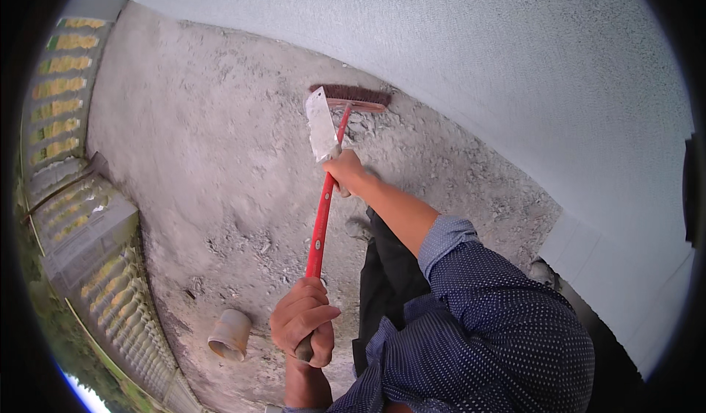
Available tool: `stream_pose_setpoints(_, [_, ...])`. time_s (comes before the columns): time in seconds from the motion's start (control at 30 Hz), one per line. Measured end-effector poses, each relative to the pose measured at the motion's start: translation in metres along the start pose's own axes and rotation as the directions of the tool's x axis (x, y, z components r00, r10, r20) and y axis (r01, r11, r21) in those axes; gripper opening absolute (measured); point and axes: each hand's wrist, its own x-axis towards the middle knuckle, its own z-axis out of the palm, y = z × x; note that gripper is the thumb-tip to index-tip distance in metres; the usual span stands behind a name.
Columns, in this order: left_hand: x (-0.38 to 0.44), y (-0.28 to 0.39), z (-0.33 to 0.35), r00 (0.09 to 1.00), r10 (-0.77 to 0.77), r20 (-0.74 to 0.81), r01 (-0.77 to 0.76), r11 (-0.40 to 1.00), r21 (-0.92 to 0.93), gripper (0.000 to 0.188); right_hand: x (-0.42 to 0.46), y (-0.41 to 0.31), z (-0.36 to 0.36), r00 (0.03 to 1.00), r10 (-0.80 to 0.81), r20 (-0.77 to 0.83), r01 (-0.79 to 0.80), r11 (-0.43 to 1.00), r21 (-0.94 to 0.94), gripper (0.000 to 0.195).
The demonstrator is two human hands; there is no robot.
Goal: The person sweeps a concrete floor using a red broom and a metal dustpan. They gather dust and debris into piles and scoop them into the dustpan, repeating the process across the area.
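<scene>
My left hand [305, 322] grips the end of the red handle [320, 236] of a push broom, low in the picture. Farther up the handle, my right hand [346, 171] is closed around it and also around the grip of a flat metal trowel or scraper. The tool's pale, stained blade [321, 123] points away from me, just left of the broom handle. The broom head [358, 97], with dark reddish bristles, rests on the dusty floor beside the wall. Small debris lies by the broom head.
A textured pale wall [469, 54] runs along the upper right. Rough, dusty concrete floor [193, 137] carries scattered crumbs. A dirty plastic bucket [230, 333] lies tipped at lower left. A balustrade [118, 297] edges the left side. My shoe [358, 229] is near the handle.
</scene>
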Motion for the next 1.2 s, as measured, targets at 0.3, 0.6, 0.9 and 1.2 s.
stream_pose_setpoints(0.3, [-0.024,0.047,-0.013,0.996,-0.087,0.019,0.085,0.994,0.074,0.007,-0.053,0.050,0.034,0.993,-0.040,0.108,0.032,0.997,0.075,0.021])
stream_pose_setpoints(0.6, [-0.031,0.103,-0.006,0.967,-0.243,0.076,0.204,0.919,0.338,0.007,-0.124,0.119,0.092,0.853,0.312,0.419,-0.398,0.908,0.134,0.019])
stream_pose_setpoints(0.9, [-0.041,0.137,-0.022,0.986,0.089,0.138,-0.103,0.990,0.100,0.025,-0.173,0.086,0.105,0.912,0.127,0.390,-0.211,0.961,0.179,0.017])
stream_pose_setpoints(1.2, [-0.048,0.015,0.005,0.994,0.086,0.069,-0.099,0.971,0.216,0.015,-0.052,-0.021,0.031,0.962,-0.273,-0.010,0.271,0.958,-0.091,0.018])
